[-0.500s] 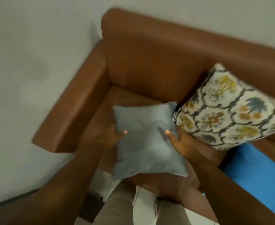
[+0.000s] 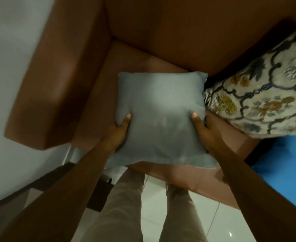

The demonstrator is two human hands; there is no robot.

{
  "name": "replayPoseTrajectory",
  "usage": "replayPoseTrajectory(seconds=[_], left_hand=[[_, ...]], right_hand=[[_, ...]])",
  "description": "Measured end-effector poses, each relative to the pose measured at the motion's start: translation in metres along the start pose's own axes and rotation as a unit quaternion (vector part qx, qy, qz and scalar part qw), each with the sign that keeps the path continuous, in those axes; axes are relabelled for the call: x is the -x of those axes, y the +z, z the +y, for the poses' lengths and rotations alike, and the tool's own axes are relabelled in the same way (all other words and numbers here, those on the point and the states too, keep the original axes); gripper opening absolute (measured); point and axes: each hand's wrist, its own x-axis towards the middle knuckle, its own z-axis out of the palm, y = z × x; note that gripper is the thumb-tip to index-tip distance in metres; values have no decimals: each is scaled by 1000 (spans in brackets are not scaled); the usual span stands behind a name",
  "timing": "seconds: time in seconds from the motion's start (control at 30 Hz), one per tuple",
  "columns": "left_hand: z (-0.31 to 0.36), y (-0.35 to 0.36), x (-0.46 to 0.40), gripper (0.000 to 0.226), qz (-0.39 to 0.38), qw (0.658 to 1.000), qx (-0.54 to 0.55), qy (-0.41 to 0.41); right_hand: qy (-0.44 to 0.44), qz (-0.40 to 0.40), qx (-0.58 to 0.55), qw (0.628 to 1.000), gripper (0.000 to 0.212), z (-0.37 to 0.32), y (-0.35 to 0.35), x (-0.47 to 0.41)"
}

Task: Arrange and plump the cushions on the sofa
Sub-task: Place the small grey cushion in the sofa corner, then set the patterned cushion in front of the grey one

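A plain grey cushion [image 2: 161, 117] is held over the seat of the brown leather sofa [image 2: 170, 32], near its left corner. My left hand [image 2: 118, 131] grips the cushion's left edge, thumb on top. On the opposite edge, my right hand [image 2: 203, 130] holds it the same way. A patterned cream cushion [image 2: 266, 95] with blue and yellow motifs leans against the sofa back just to the right, close to the grey one's upper right corner.
The sofa's left armrest [image 2: 56, 81] stands close to a white wall [image 2: 9, 49]. A bright blue item [image 2: 287, 168] lies on the seat at the right. My legs and white floor tiles [image 2: 227, 224] show below the seat's front edge.
The view has moved closer and tilted down over the sofa. Both hands keep their grip on the grey cushion, which now sits squarer and nearer the sofa's back.
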Motion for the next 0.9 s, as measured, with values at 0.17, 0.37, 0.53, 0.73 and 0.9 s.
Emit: replayPoseTrajectory(seconds=[0.17,0.37,0.53,0.73,0.9], left_hand=[[121,-104,-3,107,-61,995,-73,-8],[257,-169,-13,30,-2,993,67,99],[305,-165,-66,17,94,962,165,197],[322,-143,-112,15,136,946,175,237],[307,-140,-116,32,205,942,111,242]], right_hand=[[-95,-42,-139,985,64,-106,-32,30],[-176,-28,-200,963,52,-198,-45,-6],[-208,140,-209,945,14,-236,-27,-61],[-193,195,-223,936,12,-232,-19,-90],[-214,215,-171,937,12,-220,-21,-86]])
